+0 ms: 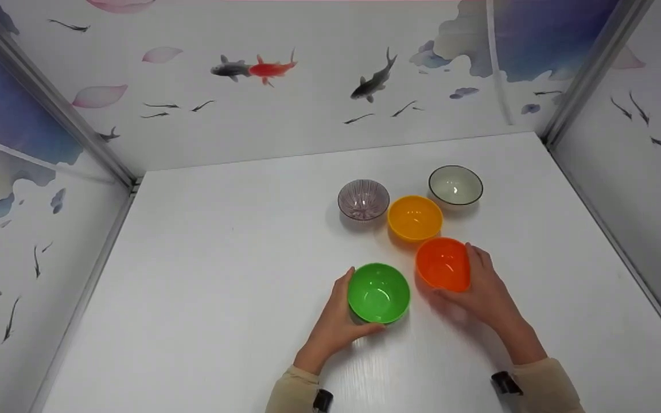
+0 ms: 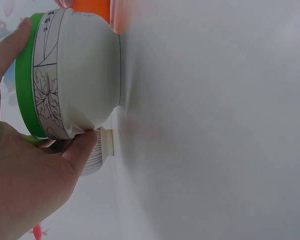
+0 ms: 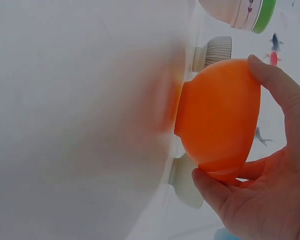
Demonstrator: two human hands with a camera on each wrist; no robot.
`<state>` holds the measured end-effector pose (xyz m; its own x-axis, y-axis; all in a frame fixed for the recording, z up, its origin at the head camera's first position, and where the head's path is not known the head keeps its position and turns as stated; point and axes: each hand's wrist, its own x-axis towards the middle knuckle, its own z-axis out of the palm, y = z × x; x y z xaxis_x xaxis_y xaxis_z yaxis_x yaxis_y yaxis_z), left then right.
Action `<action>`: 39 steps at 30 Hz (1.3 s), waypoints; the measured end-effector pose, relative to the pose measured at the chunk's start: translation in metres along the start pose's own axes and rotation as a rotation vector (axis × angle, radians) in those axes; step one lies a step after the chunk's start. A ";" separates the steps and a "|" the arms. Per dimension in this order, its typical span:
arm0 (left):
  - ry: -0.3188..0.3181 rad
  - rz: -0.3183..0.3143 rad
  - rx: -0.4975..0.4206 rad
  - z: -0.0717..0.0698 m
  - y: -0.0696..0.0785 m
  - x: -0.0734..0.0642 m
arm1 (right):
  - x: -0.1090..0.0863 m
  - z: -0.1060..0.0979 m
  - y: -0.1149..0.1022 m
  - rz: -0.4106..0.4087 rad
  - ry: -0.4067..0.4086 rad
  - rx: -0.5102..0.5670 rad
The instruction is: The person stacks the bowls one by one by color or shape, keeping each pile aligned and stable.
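Note:
My left hand (image 1: 336,321) grips a bright green bowl (image 1: 378,293), fingers along its left side and thumb at the near edge. In the left wrist view the green rim (image 2: 26,80) stands above a white bowl (image 2: 87,70) with a leaf-patterned band, which surrounds its lower part. My right hand (image 1: 488,289) holds an orange bowl (image 1: 442,265) by its right side, fingers at the far rim and thumb at the near rim. The right wrist view shows the orange bowl's (image 3: 220,115) base close over the table, with its reflection beside it.
Behind the orange bowl stands a yellow bowl (image 1: 415,218). A ribbed, purplish clear bowl (image 1: 363,200) is at its left, and a pale bowl with a dark rim (image 1: 455,186) at its back right. Fish-patterned walls (image 1: 307,126) enclose the white table (image 1: 221,258) at the back and sides.

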<state>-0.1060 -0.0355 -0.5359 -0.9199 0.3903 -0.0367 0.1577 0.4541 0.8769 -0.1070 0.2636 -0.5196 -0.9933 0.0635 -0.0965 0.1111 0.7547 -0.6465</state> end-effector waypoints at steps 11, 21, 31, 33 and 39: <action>0.006 0.013 -0.007 0.000 0.000 0.000 | -0.007 -0.004 -0.013 -0.018 0.024 0.021; 0.005 0.015 0.000 0.000 -0.001 0.000 | -0.014 -0.007 -0.038 -0.078 0.043 0.030; -0.004 0.000 -0.003 -0.001 0.000 0.000 | -0.019 -0.004 -0.052 -0.146 0.041 0.046; -0.006 -0.003 0.002 -0.002 0.000 0.000 | -0.020 -0.003 -0.054 -0.154 0.042 0.051; -0.014 -0.025 0.001 -0.002 0.002 0.000 | -0.020 -0.005 -0.060 -0.183 0.061 0.045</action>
<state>-0.1058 -0.0362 -0.5335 -0.9185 0.3900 -0.0653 0.1350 0.4646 0.8752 -0.0936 0.2202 -0.4753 -0.9970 -0.0315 0.0714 -0.0718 0.7277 -0.6821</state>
